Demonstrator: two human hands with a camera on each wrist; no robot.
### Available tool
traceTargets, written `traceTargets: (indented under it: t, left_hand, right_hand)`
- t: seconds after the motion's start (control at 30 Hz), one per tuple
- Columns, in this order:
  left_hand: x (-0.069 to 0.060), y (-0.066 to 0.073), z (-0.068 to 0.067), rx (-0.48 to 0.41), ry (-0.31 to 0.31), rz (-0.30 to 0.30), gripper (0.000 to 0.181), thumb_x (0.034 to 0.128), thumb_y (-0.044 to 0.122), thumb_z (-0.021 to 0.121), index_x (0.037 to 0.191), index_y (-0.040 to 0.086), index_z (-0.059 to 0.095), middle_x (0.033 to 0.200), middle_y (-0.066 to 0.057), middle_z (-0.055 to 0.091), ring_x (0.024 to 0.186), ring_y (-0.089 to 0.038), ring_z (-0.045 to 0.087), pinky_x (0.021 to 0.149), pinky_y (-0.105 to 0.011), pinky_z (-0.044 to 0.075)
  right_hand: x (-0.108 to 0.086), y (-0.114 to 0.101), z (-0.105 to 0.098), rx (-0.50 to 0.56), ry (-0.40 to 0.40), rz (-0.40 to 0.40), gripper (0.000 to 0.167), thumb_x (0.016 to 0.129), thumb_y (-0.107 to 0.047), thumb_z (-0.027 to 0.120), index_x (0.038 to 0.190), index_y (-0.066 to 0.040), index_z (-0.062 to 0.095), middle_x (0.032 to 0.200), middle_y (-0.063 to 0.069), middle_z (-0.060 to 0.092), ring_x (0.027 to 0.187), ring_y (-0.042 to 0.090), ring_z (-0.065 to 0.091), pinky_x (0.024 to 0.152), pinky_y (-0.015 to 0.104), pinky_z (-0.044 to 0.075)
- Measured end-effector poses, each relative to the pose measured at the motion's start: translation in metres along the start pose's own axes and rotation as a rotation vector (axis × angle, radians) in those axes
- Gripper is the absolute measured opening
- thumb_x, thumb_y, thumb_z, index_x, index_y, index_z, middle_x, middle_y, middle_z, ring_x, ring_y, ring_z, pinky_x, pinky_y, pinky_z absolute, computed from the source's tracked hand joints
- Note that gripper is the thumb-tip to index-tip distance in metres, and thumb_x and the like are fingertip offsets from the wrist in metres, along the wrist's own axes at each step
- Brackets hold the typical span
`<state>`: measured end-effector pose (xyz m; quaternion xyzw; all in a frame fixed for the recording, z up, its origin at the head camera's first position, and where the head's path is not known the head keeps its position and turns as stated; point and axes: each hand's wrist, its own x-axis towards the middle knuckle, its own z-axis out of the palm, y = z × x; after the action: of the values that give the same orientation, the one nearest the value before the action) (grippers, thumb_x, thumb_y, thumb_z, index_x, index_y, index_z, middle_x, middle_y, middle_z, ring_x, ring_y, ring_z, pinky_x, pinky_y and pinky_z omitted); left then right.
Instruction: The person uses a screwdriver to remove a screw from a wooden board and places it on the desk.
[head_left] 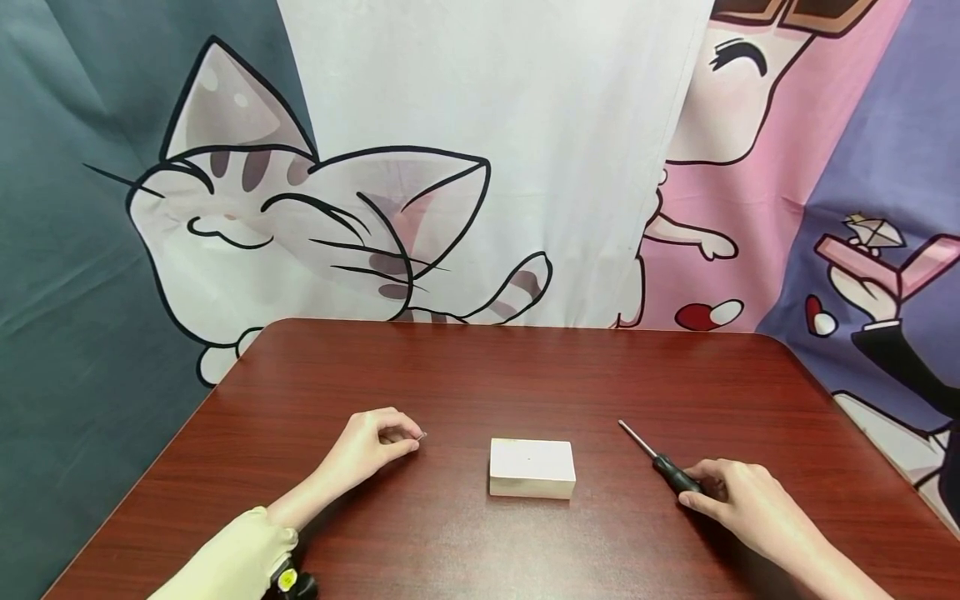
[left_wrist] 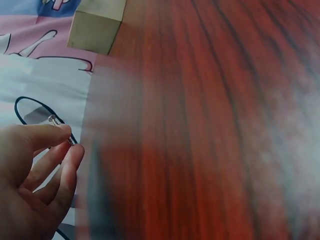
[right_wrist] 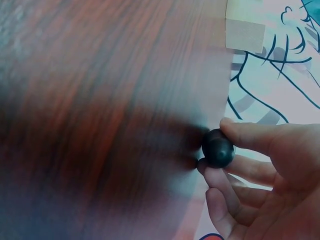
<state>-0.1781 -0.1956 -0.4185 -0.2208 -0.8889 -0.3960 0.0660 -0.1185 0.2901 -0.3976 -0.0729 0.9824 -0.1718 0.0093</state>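
My left hand (head_left: 378, 442) pinches a small metal screw (left_wrist: 53, 120) between thumb and fingertips, left of a pale block (head_left: 531, 468). In the left wrist view the screw's head sticks out above the thumb. On the other side of the block, my right hand (head_left: 738, 500) grips the black handle of a screwdriver (head_left: 675, 475). Its metal shaft points away and to the left. The right wrist view shows the rounded butt of the screwdriver handle (right_wrist: 218, 148) between thumb and fingers. A tiny dark dot marks the block's white top face.
Everything stands over a reddish-brown wooden table (head_left: 450, 375) with rounded far corners. Behind its far edge hangs a cloth (head_left: 487, 83) printed with cartoon figures. A black device with a yellow spot (head_left: 288, 578) sits at the left wrist.
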Motion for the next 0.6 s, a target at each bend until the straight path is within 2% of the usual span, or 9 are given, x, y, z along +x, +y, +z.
traceTargets:
  t: [0.2,0.47,0.6]
  left_hand:
    - [-0.003,-0.005,-0.005,0.046,-0.002,-0.012,0.012,0.0822,0.007,0.078,0.089,0.017,0.076,0.083,0.009,0.071,0.07,0.004,0.06,0.063,-0.018,0.054]
    - [-0.009,-0.012,-0.006,0.155,0.019,0.011,0.016,0.0808,0.005,0.079,0.09,0.018,0.078,0.076,0.012,0.066,0.067,0.005,0.056,0.06,-0.016,0.05]
    - [-0.011,-0.014,-0.007,0.192,0.023,-0.002,0.017,0.0806,0.006,0.079,0.09,0.02,0.078,0.075,0.014,0.064,0.066,0.007,0.055,0.061,-0.016,0.05]
  right_hand:
    - [-0.001,0.0,0.0,-0.002,0.012,-0.009,0.024,0.078,-0.032,0.082,0.096,-0.018,0.074,0.064,-0.01,0.053,0.059,0.0,0.039,0.053,0.02,0.03]
    - [-0.002,0.0,0.001,-0.003,0.035,-0.038,0.022,0.078,-0.031,0.082,0.095,-0.02,0.074,0.065,-0.012,0.054,0.059,-0.002,0.039,0.054,0.019,0.032]
    - [-0.002,0.0,0.001,-0.003,0.039,-0.044,0.02,0.078,-0.031,0.082,0.094,-0.022,0.074,0.066,-0.014,0.056,0.06,-0.003,0.041,0.054,0.019,0.033]
